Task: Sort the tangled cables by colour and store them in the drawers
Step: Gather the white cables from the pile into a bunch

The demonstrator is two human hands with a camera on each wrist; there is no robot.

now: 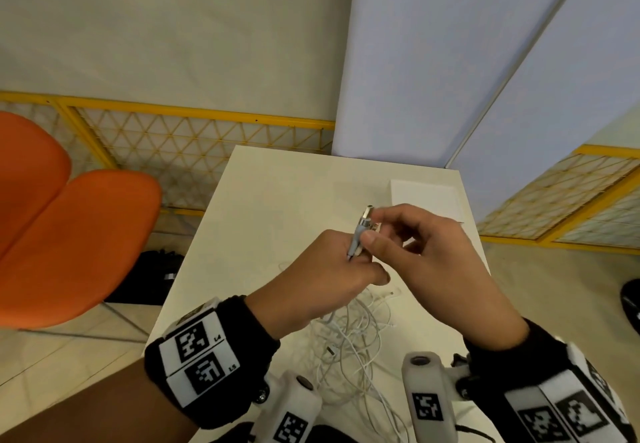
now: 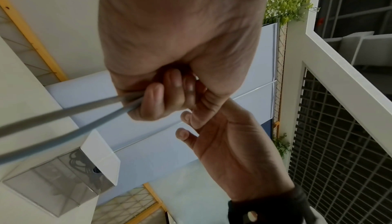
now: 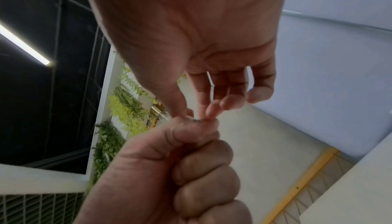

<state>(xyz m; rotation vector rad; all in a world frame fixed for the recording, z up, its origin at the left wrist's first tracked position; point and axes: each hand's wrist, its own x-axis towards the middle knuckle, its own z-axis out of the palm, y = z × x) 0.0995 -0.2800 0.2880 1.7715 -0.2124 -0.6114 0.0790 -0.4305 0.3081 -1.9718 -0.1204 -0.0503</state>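
1. Cables (image 1: 349,349): white tangle on the near part of the desk (image 1: 277,193), under both wrists; strands rise from it to the left hand
2. Left hand (image 1: 325,276): fist curled round two grey-white strands (image 2: 63,120), held above the tangle
3. Plugs (image 1: 362,228): strand ends sticking up out of the left fist, metal tips uppermost
4. Right hand (image 1: 426,245): thumb and forefinger pinching the plugs just above the left fist; other fingers loosely bent
5. Drawers (image 1: 426,200): white box, far right of desk; clear front seen from left wrist
6. Chairs (image 1: 69,234): orange, left of desk, on the floor
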